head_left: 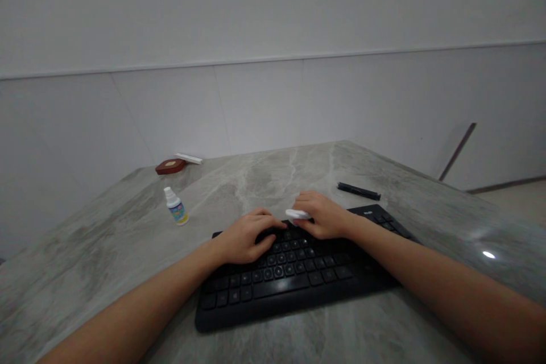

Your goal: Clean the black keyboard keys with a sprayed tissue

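The right hand pinches a small white pad, prob. a folded wipe or cotton piece, between thumb and fingertips, grip narrow and closed round it, w/ the pad pressed down at the top edge of the black plastic full-size keyboard, approx. over the upper key rows near the middle. The left hand holds nothing; it lies palm-down on the keyboard's upper left part, fingers lightly curled and touching the keys, fingertips just beside the white pad but apart from it. Both forearms come in from the bottom corners, bare. The keyboard sits at a slight angle on the grey marbled stone-look table, its right end further from the viewer than its left. Left of the keyboard, well apart from it, a small white plastic bottle w/ a coloured label and white cap stands upright. Behind it, near the wall, a flat reddish-brown box w/ a pale centre lies on the table, and a thin white flat strip lies just beside it. Right of the hands, beyond the keyboard's far corner, a slim black stick-shaped object lies on the table; can't tell what it is. White wall panels close the back.
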Demonstrator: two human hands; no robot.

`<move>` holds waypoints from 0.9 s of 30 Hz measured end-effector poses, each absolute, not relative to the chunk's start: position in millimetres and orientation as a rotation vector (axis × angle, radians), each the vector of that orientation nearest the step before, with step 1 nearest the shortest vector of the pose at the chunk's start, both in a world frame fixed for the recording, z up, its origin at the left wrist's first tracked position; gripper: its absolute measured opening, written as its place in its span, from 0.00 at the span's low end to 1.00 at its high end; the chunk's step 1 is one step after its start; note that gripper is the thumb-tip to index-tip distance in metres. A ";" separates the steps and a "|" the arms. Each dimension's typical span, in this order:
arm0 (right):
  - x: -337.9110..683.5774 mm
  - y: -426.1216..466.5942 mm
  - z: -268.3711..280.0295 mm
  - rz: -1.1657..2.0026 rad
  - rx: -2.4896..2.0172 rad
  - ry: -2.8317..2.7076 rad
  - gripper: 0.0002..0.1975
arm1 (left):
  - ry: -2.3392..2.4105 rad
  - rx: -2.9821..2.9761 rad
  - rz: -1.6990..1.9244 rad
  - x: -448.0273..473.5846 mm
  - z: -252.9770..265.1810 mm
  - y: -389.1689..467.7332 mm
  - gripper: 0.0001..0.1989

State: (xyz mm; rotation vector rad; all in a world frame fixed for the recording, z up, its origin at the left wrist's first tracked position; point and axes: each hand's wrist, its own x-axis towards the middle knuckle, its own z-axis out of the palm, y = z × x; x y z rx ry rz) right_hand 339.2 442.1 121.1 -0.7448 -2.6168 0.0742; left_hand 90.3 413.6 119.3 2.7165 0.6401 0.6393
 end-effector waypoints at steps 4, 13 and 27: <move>338.0 441.0 122.1 0.125 -0.701 -2.638 0.05 | 0.634 2.715 0.638 90.1 118.8 413.6 0.17; 339.5 441.5 122.0 0.115 -0.716 -2.627 0.06 | 0.654 2.716 0.637 91.0 120.3 412.7 0.18; 341.8 441.6 125.4 0.110 -0.765 -2.662 0.04 | 0.636 2.717 0.652 90.6 118.1 414.8 0.18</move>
